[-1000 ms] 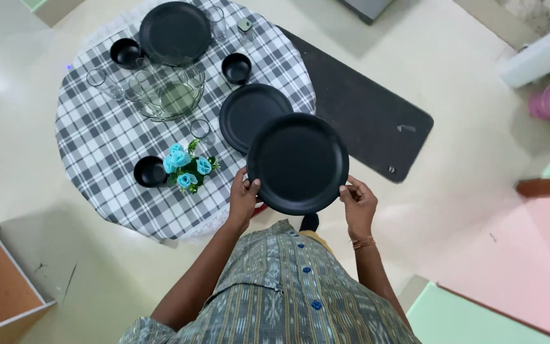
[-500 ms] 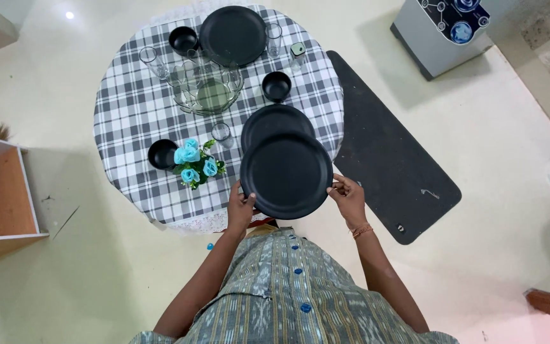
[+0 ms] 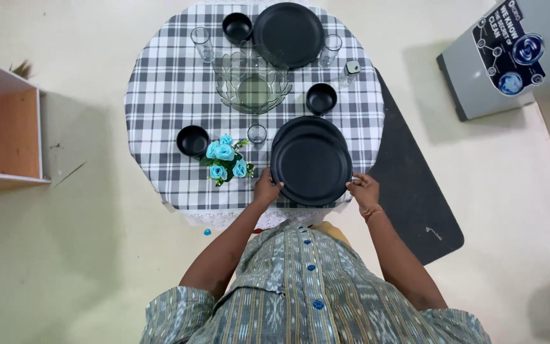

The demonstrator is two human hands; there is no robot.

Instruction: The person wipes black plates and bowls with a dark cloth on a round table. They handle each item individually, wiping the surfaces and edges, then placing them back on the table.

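Between the fingers of both hands sits a black plate (image 3: 311, 167), pinched by its rim: the left hand (image 3: 267, 189) grips the near-left edge, the right hand (image 3: 364, 190) the near-right edge. It lies over the near edge of the round worktop (image 3: 160, 114) with its checked cloth, partly overlapping a second black plate (image 3: 307, 125) just beyond the fingertips; whether the two touch cannot be told from above.

Several slips look possible. The held plate hangs close to the worktop's edge, so if either grip loosens unevenly it could tip toward the person and fall to the floor. Pushed forward, it could knock the plate beneath it into the small black bowl (image 3: 321, 98) beyond. Just left of the left fingers stand a drinking glass (image 3: 257, 134) and a small bunch of blue flowers (image 3: 225, 159); a sideways swing of the wrist or elbow could topple either. Farther off are a glass serving bowl (image 3: 252, 86), another bowl (image 3: 193, 140) and a third plate (image 3: 288, 34), all well away from the fingers.
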